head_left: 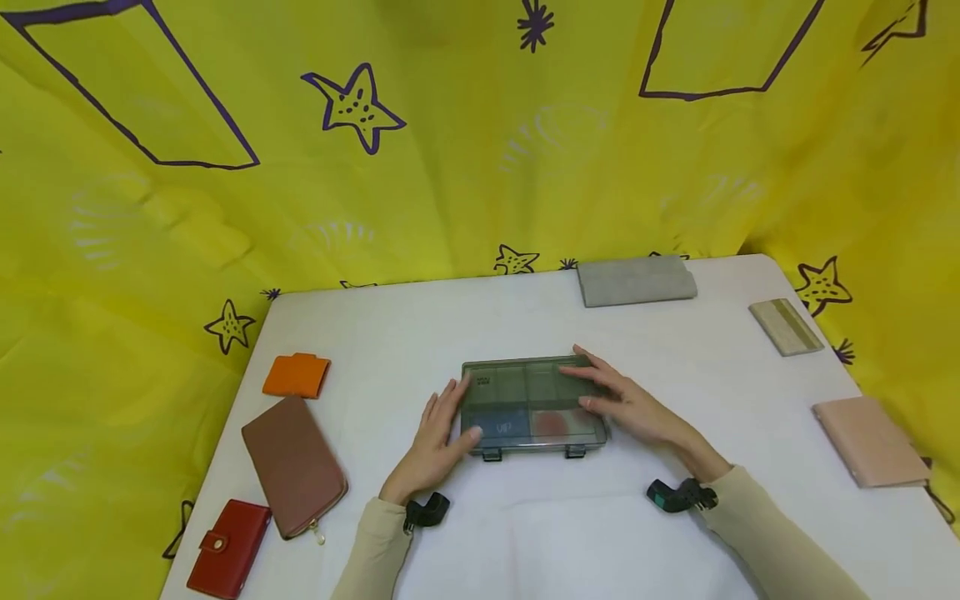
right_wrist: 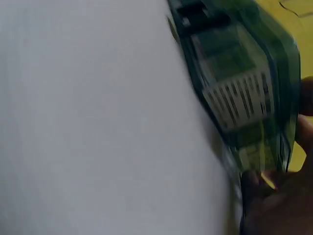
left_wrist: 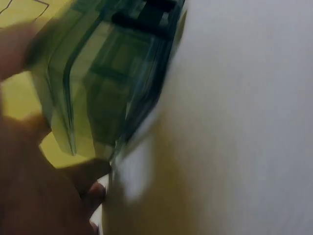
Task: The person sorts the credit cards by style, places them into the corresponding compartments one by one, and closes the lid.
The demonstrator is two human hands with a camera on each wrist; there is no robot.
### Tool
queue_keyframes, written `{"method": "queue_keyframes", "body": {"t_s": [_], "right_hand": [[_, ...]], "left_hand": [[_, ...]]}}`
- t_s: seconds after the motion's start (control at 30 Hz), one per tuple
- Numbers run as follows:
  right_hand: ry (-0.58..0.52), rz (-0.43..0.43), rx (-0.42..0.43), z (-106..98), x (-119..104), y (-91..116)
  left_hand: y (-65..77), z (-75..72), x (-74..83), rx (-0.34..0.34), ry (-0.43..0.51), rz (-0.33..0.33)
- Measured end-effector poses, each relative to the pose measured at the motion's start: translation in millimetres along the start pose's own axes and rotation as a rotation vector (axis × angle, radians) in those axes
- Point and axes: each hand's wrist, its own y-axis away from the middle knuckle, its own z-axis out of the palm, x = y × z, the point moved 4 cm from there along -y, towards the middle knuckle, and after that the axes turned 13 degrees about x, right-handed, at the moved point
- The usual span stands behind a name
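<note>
A dark green see-through compartment box [head_left: 502, 387] with two front latches lies flat near the middle of the table, a blue and a reddish item showing through its front compartments. My left hand [head_left: 438, 433] is at its left end, fingers extended along that side and thumb at the front left corner. Over the right end, my right hand [head_left: 626, 404] spreads its fingers above the lid. Both wrist views show fingers at the ends of the box; a striped white label [right_wrist: 239, 100] shows on its right end.
To the left lie an orange case [head_left: 296, 375], a brown zip wallet [head_left: 296, 467] and a red snap wallet [head_left: 230, 550]. A grey folded pouch [head_left: 637, 281] sits at the back edge. At right are a beige card holder [head_left: 786, 327] and a pink wallet [head_left: 872, 442]. Yellow cloth [head_left: 450, 192] hangs behind.
</note>
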Motion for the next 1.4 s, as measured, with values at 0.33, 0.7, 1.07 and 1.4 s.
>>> {"method": "queue_keyframes", "body": {"t_s": [0.33,0.7,1.07,1.4], "right_hand": [[0.28,-0.01,0.009,20,-12,27],[0.507,-0.111,0.025,32,-18,38],[0.712,-0.201,0.052,39,-27,34],[0.645,-0.11,-0.019,42,-24,44]], "left_hand": [[7.4,0.4,2.5,-0.058,-0.134,0.034],[2.6,2.6,-1.0,-0.009,-0.231,0.118],[-2.2,12.2,2.7,0.144,-0.204,0.104],[0.3,11.1,-4.8,0.229,-0.105,0.056]]}}
